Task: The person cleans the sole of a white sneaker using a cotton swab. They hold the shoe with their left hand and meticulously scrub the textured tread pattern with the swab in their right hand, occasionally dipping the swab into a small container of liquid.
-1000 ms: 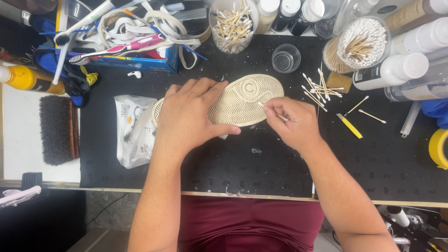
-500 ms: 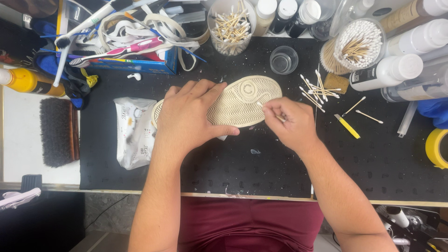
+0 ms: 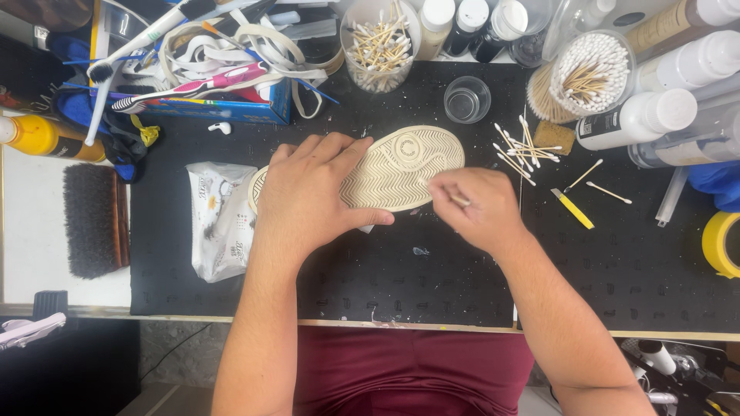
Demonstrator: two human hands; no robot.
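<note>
A shoe lies sole up on the black mat [image 3: 385, 285], its cream ribbed sole [image 3: 412, 166] facing me. My left hand [image 3: 308, 192] is spread flat over the heel half of the sole, pressing on it. My right hand [image 3: 474, 204] is pinched on a thin cotton swab [image 3: 460, 200] at the sole's near right edge; the swab's tip is hidden by my fingers and slightly blurred.
Loose cotton swabs [image 3: 524, 150] and a yellow tool [image 3: 572, 208] lie right of the shoe. A wipes packet [image 3: 220, 219] and a dark brush [image 3: 92, 219] sit to the left. Jars of swabs [image 3: 590, 73], a small clear cup [image 3: 466, 98], bottles [image 3: 640, 119] and a blue box of toothbrushes [image 3: 200, 85] line the back.
My right hand has shifted slightly along the sole's edge with the swab. My left hand and the shoe stay where they were.
</note>
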